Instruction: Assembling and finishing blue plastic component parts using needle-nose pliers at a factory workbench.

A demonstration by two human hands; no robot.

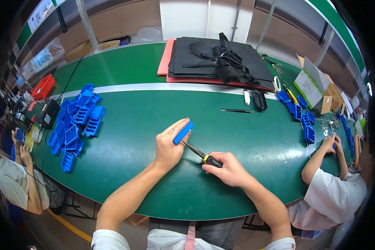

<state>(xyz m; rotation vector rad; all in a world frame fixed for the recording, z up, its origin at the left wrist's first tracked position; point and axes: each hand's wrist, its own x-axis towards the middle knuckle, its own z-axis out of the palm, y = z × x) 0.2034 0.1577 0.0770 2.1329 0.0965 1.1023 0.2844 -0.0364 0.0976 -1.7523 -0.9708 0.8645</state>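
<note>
Although in hand, tool tip [185, 143] indistinct

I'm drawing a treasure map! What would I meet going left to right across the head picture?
Red bin, pile of blue plastic parts, left hand, held blue part, black-and-yellow-handled tool, right hand, black object, green-and-white box.

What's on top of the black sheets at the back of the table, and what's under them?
A tangle of black straps lies on the black sheets. Red sheeting shows beneath, along the left and front edges. Anything under that is hidden.
</note>
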